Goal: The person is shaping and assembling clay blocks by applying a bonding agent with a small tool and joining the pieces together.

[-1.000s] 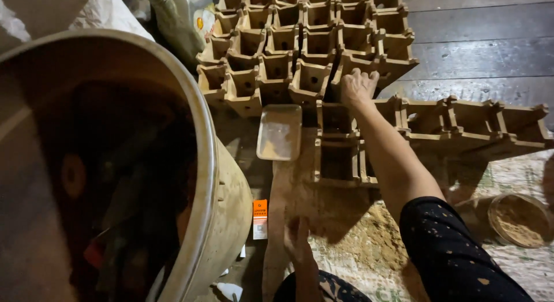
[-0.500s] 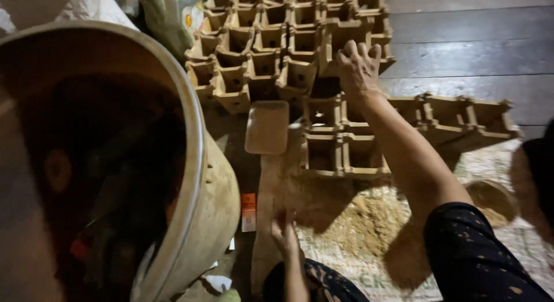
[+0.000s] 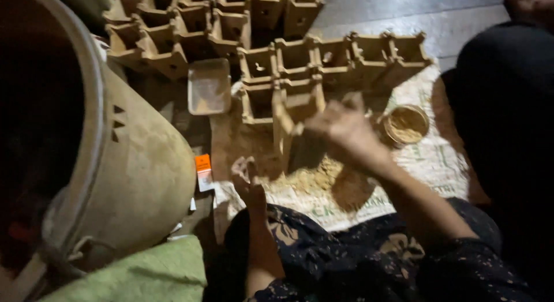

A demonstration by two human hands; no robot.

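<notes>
2 hands (image 3: 340, 132) (image 3: 247, 176), 1 clay mould (image 3: 287, 120), 1 bowl (image 3: 406, 124), 1 tray (image 3: 209, 87)

Count, this moment:
Hands — 2: left hand (image 3: 247, 176), right hand (image 3: 340, 130).
Square clay moulds (image 3: 297, 59) — at least 15 visible; back rows cut off at top edge, exact total cannot tell.
Flat rectangular tray (image 3: 209, 86) — 1.
Small round bowl of powder (image 3: 406, 124) — 1.
Large pale drum (image 3: 133, 163) — 1.
Orange packet (image 3: 203, 171) — 1.
Printed sack (image 3: 427, 163) on floor — 1.
Green cloth (image 3: 144, 273) — 1.
</notes>
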